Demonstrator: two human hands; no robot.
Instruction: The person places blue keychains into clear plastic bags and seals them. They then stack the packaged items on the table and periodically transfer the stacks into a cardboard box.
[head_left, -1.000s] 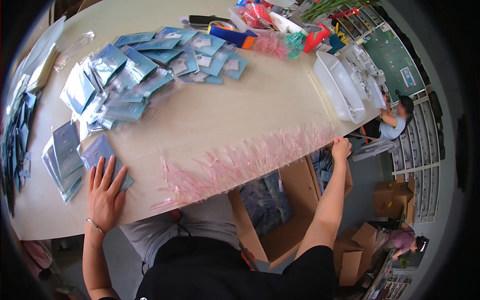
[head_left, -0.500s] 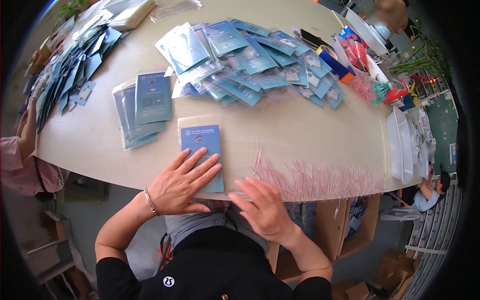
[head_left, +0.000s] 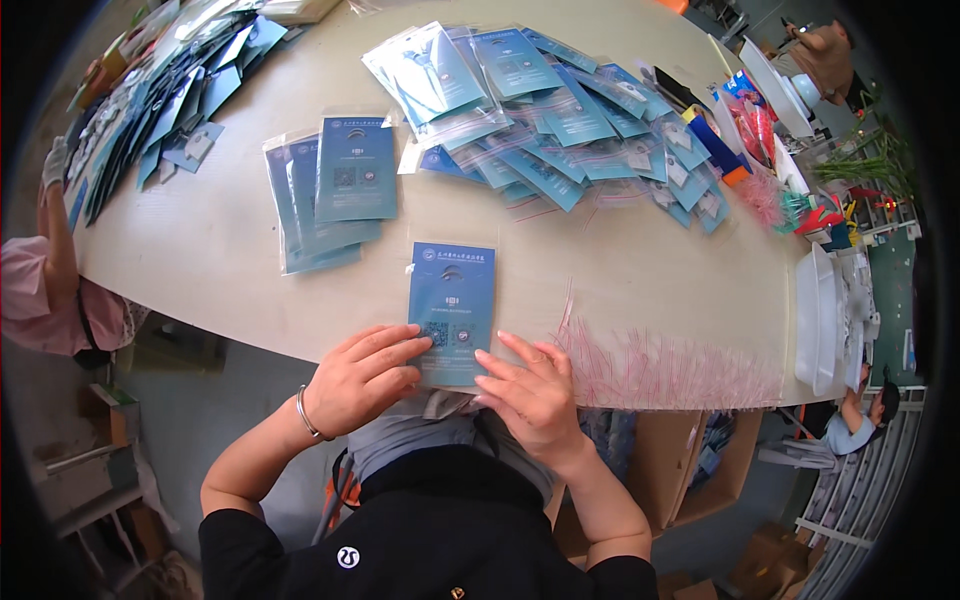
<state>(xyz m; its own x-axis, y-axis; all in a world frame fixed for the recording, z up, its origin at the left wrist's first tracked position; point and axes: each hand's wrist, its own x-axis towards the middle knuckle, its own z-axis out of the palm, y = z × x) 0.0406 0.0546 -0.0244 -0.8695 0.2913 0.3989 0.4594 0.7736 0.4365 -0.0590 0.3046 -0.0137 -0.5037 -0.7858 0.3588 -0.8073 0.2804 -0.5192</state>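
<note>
Blue card in a clear sleeve (head_left: 452,305), flat at the near table edge, pinned at its lower end by both hands. Left hand (head_left: 362,378) palm down, fingers together and extended onto the lower left corner. Right hand (head_left: 532,393) palm down, fingers slightly spread, tips touching the lower right corner. Just right, a row of thin pink-red strips (head_left: 665,365) fanned along the rim of the pale table (head_left: 215,260). Farther up, a neat stack of sleeved cards (head_left: 335,190); beyond, a loose heap of them (head_left: 550,120).
</note>
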